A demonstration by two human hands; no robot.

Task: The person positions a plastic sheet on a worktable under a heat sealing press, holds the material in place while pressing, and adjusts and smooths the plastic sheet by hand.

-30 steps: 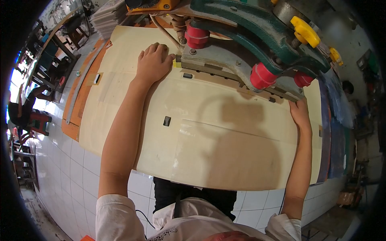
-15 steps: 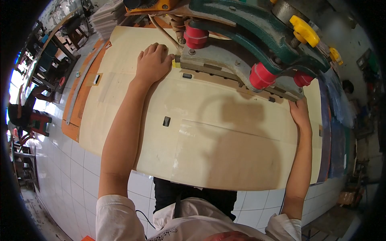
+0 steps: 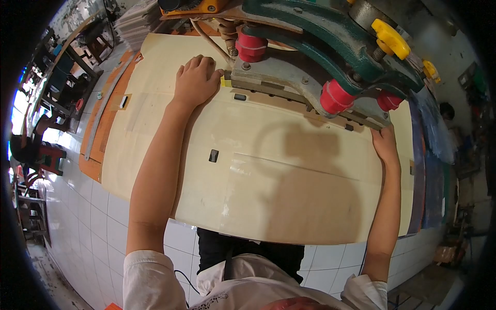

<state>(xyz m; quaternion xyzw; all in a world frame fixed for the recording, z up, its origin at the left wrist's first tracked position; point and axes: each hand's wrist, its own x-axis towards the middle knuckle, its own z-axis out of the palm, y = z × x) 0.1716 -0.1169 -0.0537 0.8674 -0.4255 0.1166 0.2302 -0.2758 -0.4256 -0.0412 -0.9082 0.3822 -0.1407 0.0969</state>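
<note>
My left hand point(image 3: 197, 81) lies palm down on a large cream sheet point(image 3: 170, 124), fingers stretched out. Its thumb reaches the left end of a grey metal press bar point(image 3: 305, 101). At the bar's right end is my right hand point(image 3: 385, 147), its fingertips hidden beside or under the metal. A green machine arm point(image 3: 320, 49) with red knobs point(image 3: 337, 97) and a yellow handle point(image 3: 391, 40) rises above the bar. Small dark blocks point(image 3: 213, 155) sit on the sheet, and a long thin line crosses its middle.
An orange-brown board point(image 3: 95, 168) with a metal strip point(image 3: 101, 113) shows past the sheet's left edge. Stacked sheets point(image 3: 137, 23) stand at the back left. Blue plastic point(image 3: 434, 170) hangs at the right. A person point(image 3: 31, 142) is near a red stool point(image 3: 51, 156) at far left.
My hands, the sheet and the press bar hold the same positions. At far left, the other person's arm has shifted slightly.
</note>
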